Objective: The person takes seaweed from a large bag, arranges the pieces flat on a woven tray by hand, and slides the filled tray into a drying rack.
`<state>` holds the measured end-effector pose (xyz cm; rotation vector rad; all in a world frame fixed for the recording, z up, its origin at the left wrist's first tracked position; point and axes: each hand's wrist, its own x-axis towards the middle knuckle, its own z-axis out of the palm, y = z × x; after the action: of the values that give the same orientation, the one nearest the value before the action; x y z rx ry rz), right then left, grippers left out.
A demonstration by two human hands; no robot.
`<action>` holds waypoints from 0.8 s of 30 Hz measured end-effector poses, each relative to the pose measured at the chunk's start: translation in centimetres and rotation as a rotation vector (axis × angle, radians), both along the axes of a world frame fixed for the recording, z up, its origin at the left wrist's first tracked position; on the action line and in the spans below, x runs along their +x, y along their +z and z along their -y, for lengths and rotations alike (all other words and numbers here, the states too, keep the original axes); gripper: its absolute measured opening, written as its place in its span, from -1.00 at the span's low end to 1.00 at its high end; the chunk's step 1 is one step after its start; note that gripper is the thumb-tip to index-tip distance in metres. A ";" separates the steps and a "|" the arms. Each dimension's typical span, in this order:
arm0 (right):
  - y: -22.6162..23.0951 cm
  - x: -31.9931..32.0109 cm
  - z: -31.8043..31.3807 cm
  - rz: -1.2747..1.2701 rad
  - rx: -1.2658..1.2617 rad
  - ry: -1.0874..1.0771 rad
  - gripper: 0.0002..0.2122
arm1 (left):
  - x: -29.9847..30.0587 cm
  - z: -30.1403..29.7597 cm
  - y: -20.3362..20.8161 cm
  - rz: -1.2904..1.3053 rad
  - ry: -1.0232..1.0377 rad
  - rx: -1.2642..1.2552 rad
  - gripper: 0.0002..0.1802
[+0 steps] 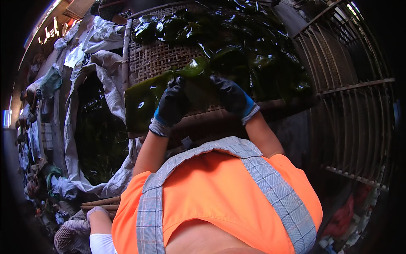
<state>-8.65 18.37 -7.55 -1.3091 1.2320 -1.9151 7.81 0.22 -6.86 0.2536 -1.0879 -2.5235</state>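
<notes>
Both of my hands wear dark gloves with blue backs and grey knit cuffs. My left hand [174, 100] is closed, its fingertips pinching a broad, wet, dark green kelp blade [150, 94] along the near side of a woven bamboo mat [163, 59]. My right hand [231, 96] is curled at the same blade a short way to the right, its fingertips partly hidden against the dark green. Between the hands the blade rises in a shiny fold. More glossy kelp [262, 46] overlaps across the mat's far and right parts; the weave shows bare at the left middle.
On the left, a container lined with pale sheeting [105, 72] holds more dark wet kelp [99, 135]. Slatted bamboo racks [338, 86] stand at the right. Another person [112, 10] is partly visible at the far left, and someone's leg [100, 224] shows at lower left.
</notes>
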 end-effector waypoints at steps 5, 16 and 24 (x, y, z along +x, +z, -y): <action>-1.0 1.9 0.7 0.685 0.416 -0.318 -0.80 | 0.1 -0.2 -4.3 0.409 -0.052 -0.440 -0.72; 5.1 -4.0 5.1 -0.919 1.441 -0.141 -0.75 | -3.2 -2.1 -8.2 0.424 0.330 -0.271 -0.59; 6.0 -11.1 22.4 -1.022 0.711 -0.304 -0.33 | -0.2 -1.7 2.0 0.516 0.552 -0.669 -0.61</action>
<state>-19.73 -4.07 -1.54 -1.7489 2.4010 -0.6745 7.61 1.91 -4.82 0.8929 -1.6937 -1.5357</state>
